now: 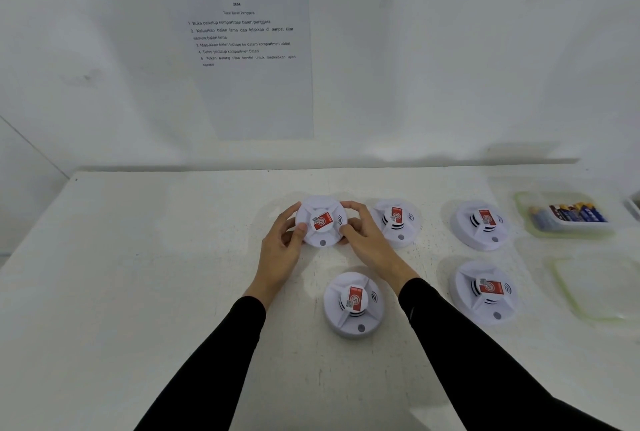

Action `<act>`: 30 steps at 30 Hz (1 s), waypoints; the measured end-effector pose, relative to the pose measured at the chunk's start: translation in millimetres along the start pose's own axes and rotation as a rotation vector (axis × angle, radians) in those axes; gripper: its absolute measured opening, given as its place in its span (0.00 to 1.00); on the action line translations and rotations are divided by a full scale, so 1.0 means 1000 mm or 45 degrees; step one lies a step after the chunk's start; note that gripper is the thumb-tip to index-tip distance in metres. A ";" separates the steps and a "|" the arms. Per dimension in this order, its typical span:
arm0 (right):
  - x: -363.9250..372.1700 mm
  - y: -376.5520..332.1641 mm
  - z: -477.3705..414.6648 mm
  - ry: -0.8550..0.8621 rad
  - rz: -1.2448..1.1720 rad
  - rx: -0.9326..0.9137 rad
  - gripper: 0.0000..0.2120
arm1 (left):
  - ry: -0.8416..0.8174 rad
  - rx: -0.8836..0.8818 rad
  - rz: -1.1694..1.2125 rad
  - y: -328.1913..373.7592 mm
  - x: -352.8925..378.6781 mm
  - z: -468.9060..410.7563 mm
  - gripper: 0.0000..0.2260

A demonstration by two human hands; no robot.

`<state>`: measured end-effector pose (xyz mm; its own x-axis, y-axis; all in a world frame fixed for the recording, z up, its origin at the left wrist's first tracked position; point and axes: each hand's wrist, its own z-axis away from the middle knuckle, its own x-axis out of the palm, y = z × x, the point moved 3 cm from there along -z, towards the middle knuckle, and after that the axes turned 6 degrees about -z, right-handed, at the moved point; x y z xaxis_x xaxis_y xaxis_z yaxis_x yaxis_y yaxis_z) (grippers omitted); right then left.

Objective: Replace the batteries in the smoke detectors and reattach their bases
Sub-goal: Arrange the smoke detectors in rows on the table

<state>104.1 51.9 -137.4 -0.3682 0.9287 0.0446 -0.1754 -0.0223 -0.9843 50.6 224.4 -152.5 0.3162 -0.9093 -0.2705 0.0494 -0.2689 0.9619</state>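
both hands grip one smoke detector (322,221) at the far left of the group, the left hand (284,243) curled round its left rim with the thumb on top, the right hand (360,233) pinching the right rim the same way. it sits face up, red label showing, at or just above the table (138,257); whether it is lifted clear i cannot tell.

the step looks like a twist of the body against its base, though from this angle opening and closing look alike. to do it well, one hand should hold the lower ring firm while the other turns the upper shell, with fingers on the outer rim and off the centre label and side vents. keeping it level and low over the table means a base that pops free has little way to fall.

four other detectors (481,224) lie to the right and in front, near the right wrist, so the elbows want to stay in. fresh batteries (571,214) wait in a tray (571,232) at the far right, well apart, a reach across the others.
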 end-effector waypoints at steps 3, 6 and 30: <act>0.000 0.000 0.000 0.006 -0.003 -0.005 0.17 | 0.002 -0.009 0.026 -0.001 0.000 0.000 0.19; 0.000 0.000 0.001 0.011 -0.004 -0.004 0.17 | 0.006 -0.013 0.029 0.000 0.000 0.000 0.19; 0.002 -0.003 0.006 0.072 0.291 -0.047 0.19 | 0.134 -0.040 -0.249 0.006 -0.001 0.003 0.15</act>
<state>97.9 51.7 -132.9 -0.3426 0.9203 -0.1889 -0.0596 -0.2219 -0.9733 48.0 222.6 -147.1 0.3945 -0.8022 -0.4481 0.1483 -0.4257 0.8926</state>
